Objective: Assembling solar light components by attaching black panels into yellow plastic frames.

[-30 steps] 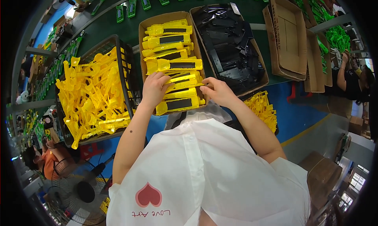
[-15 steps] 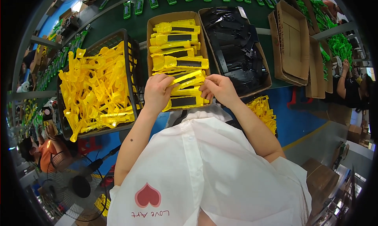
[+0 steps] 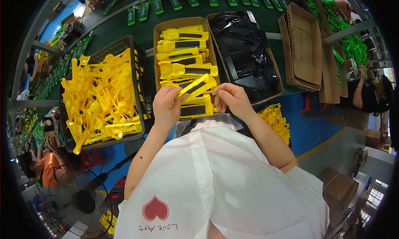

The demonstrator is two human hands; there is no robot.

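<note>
A long, thin, shiny yellow plastic piece (image 3: 198, 85) with a flat black strip (image 3: 192, 88) sits with one end pinched in the bare left hand (image 3: 166, 107). From that grip it slants away to the right, above more yellow plastic pieces (image 3: 198, 100) with black strips.

White short-sleeved shirt (image 3: 237, 172), button placket (image 3: 203, 168) down the front, loose right sleeve (image 3: 306, 184). Dark red heart print (image 3: 156, 209), pink outline, wearer's left side; small reddish lettering (image 3: 158, 227) alongside. Left hand (image 3: 167, 106), right hand (image 3: 234, 101) bare.
</note>
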